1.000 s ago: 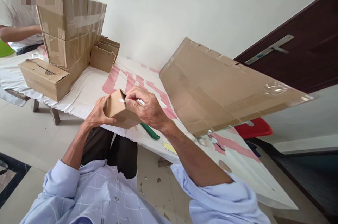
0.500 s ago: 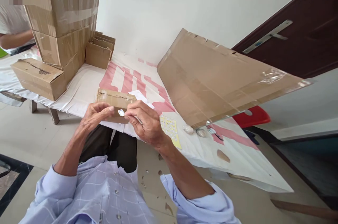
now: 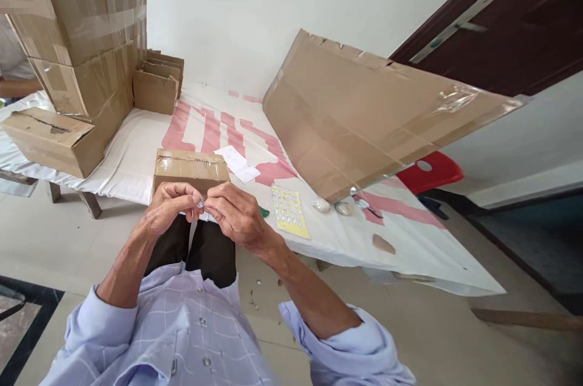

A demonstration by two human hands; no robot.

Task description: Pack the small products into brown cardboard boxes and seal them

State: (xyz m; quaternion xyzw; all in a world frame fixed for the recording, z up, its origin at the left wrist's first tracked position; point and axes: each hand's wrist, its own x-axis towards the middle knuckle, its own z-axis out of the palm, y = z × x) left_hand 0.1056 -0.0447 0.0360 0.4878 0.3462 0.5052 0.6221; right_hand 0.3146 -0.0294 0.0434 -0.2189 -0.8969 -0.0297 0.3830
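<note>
Pale little piece (image 3: 201,204) sits pinched before oblong cardboard box (image 3: 191,167).

Your tabletop (image 3: 437,255) wears a white cloth (image 3: 136,131) with red print. Nearest you sits a taped box (image 3: 191,167), a paper (image 3: 240,166) just beside it. To your right lie a yellow sheet (image 3: 296,227), a partly hidden green object (image 3: 265,212) and two round bundles near a tilted cardboard panel (image 3: 346,113). At your left stand stacked cartons (image 3: 86,40), a low carton (image 3: 43,137) and open boxes (image 3: 153,93).
</note>
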